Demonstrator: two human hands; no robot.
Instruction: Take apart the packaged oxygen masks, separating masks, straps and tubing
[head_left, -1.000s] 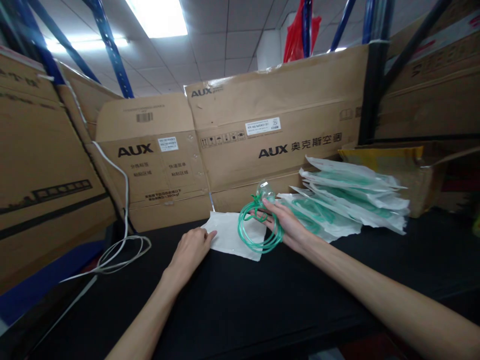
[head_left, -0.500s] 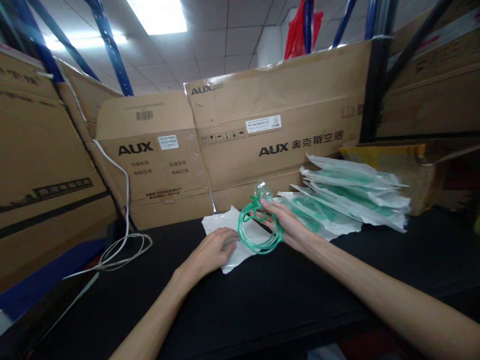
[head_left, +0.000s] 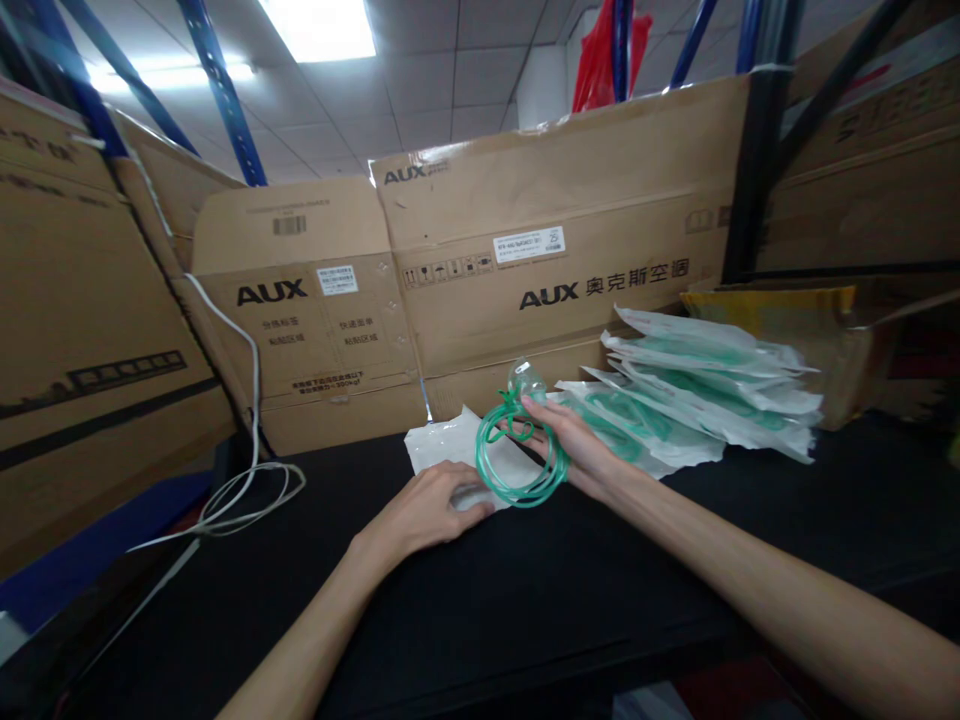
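My right hand (head_left: 577, 440) is closed on a coil of green tubing (head_left: 484, 455), tied near its top, with a clear plastic piece (head_left: 525, 378) above it, perhaps a mask. The coil stands upright, tilted, over a flat white pouch (head_left: 442, 438) on the black surface. My left hand (head_left: 431, 503) is at the pouch's near edge, fingers curled over it and thumb stretched toward the coil. The fingertips are partly hidden, but they appear to grip the pouch. Right of my right hand lies a pile of white and clear pouches (head_left: 712, 380) with green tubing inside.
Cardboard panels (head_left: 570, 210) stand along the back and left of the black surface (head_left: 525, 620). A white cable (head_left: 251, 480) lies looped at the left. An open cardboard box (head_left: 855, 350) stands behind the pile. Dark and blue rack posts (head_left: 757, 170) rise around.
My left hand has shifted slightly right, its thumb now extended along the pouch's near edge. The pouch's near corner no longer shows. My right hand and the coil stay almost still.
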